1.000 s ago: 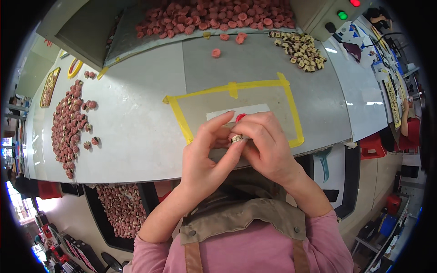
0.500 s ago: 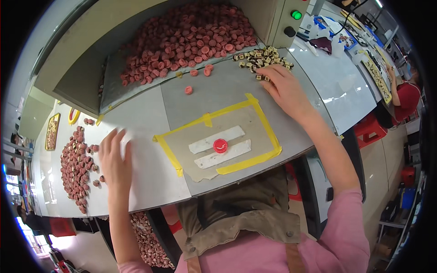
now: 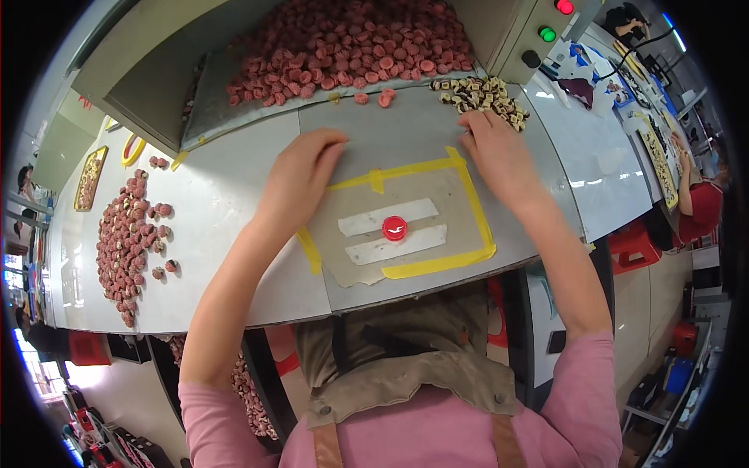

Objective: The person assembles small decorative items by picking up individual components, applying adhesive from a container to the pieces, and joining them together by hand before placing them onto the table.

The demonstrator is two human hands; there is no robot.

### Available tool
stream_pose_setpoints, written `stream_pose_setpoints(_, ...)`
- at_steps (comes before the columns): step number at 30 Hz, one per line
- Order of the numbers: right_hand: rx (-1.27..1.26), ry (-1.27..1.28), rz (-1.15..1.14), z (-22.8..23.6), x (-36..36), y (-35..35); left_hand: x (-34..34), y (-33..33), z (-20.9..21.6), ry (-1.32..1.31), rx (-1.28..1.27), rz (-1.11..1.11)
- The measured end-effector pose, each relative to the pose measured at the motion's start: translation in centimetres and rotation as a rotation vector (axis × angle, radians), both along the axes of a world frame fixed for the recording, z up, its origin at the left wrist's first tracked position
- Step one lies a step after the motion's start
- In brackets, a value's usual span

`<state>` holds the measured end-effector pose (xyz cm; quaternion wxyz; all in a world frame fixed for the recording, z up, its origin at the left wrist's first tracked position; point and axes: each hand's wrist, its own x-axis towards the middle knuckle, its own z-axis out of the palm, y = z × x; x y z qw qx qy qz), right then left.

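My left hand (image 3: 303,173) is over the grey mat just beyond the taped area, its fingers bent and pressed together where a loose pink cup lay before; what they hold is hidden. My right hand (image 3: 499,160) has its fingers curled in a pinch at the near edge of a pile of small cream-and-dark-brown pieces (image 3: 493,95); whatever is in the pinch is too small to make out. Two loose pink cups (image 3: 386,97) lie by the large heap of ridged pink cups (image 3: 367,51). A round red disc (image 3: 395,228) rests across two white strips (image 3: 390,217) between my forearms.
Yellow tape (image 3: 476,203) frames the work patch. Left on the table are a mound of pink-and-cream pieces (image 3: 125,242), a yellow-edged tray (image 3: 91,178) and a tape roll (image 3: 133,150). A machine housing (image 3: 140,86) overhangs the heap. Another person (image 3: 697,207) sits far right.
My left hand has moved right and away from me, from beside the mound to over the mat. My right hand has drawn slightly back from the brown-and-cream pile. The loose single pink cup no longer shows.
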<state>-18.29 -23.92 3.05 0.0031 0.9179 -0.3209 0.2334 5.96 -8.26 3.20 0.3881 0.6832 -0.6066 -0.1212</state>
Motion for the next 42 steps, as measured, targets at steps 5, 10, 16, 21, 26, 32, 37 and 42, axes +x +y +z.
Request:
stream_pose_setpoints(5,0.487,-0.029,0.161,1.3,-1.3,4.6,-2.3,6.6,1.3,0.897,0.146,0.152)
stream_pose_setpoints(10,0.439,-0.021,0.313,1.1,-0.7,6.3,-5.2,8.8,0.1,1.165,0.067,0.059)
stream_pose_setpoints(16,0.421,-0.06,0.291,0.3,1.1,7.1,-7.0,8.2,-0.5,1.352,0.129,0.046)
stream_pose_setpoints(21,0.392,-0.022,0.309,0.1,0.9,7.0,-6.5,8.5,-1.3,1.439,0.041,0.026)
stream_pose_setpoints(26,0.399,-0.045,0.341,-0.1,1.6,7.0,-6.3,9.0,-2.1,1.467,0.01,-0.016)
stream_pose_setpoints(32,0.473,-0.052,0.334,1.1,1.9,9.4,-6.2,9.3,-2.2,1.5,-0.02,-0.019)
stream_pose_setpoints(37,0.482,-0.052,0.468,0.8,2.9,11.8,-6.0,9.6,-2.7,1.503,-0.036,-0.042)
stream_pose_setpoints(42,0.282,-0.01,0.424,-0.3,3.6,12.1,-6.2,9.7,-2.5,1.495,-0.048,-0.03)
